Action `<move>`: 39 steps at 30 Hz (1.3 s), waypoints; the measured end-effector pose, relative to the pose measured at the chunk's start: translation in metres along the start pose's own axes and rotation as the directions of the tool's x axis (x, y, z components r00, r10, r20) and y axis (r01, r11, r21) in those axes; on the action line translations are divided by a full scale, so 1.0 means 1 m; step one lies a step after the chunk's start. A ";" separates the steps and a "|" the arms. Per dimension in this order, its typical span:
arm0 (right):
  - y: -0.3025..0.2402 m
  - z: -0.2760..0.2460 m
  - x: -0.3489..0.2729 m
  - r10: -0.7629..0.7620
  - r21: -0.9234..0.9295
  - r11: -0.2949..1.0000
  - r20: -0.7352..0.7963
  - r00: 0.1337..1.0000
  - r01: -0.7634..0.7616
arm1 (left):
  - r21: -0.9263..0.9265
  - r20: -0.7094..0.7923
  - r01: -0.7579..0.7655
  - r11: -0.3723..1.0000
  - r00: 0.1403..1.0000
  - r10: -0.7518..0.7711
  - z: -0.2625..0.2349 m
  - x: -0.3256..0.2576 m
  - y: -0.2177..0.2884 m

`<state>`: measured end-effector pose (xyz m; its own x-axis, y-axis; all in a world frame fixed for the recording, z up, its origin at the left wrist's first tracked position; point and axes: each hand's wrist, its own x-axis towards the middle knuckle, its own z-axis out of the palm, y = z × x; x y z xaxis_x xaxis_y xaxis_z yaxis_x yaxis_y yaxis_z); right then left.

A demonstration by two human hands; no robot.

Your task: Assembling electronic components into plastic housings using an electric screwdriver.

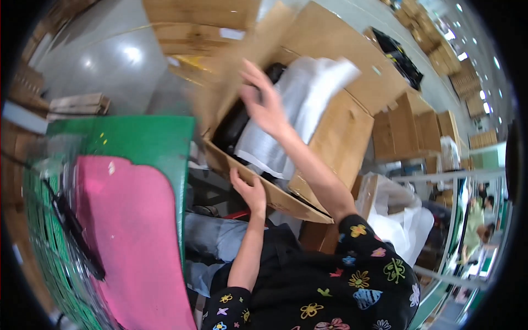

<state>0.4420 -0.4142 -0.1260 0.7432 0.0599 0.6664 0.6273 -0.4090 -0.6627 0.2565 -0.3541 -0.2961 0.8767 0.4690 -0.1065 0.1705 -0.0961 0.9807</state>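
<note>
Beside green table (148, 143), stacked cartons (423, 126).

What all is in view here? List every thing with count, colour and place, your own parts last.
open cardboard box: one, brown, centre, tilted
foam wrap: one, white, inside the box
black item: one, in the box under the wrap
pink mat: one, lower left
green surface: one, under the mat
stacked cartons: several, brown, right
white plastic bag: one, lower right
left hand: one, grip on the box's lower edge
right hand: one, open, on the wrap
</note>
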 end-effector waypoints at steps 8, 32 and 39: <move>0.074 0.144 -0.038 0.189 -0.480 0.876 0.425 0.885 0.044 | -0.162 0.103 0.224 0.961 0.972 -0.210 0.001 0.006 -0.034; -0.105 -0.219 -0.090 0.889 -0.793 0.114 0.350 0.296 0.599 | -0.398 0.169 0.537 0.744 0.840 -0.516 -0.015 0.018 -0.016; -0.066 -0.339 -0.177 1.000 -0.993 -0.004 -0.005 -0.006 0.118 | -0.196 -0.081 0.147 0.970 0.983 -0.165 0.001 0.015 -0.026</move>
<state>0.1900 -0.7061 -0.0846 0.6217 -0.4139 -0.6649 -0.1459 -0.8953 0.4208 0.2660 -0.3453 -0.3230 0.7973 0.5479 -0.2533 0.2057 0.1480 0.9674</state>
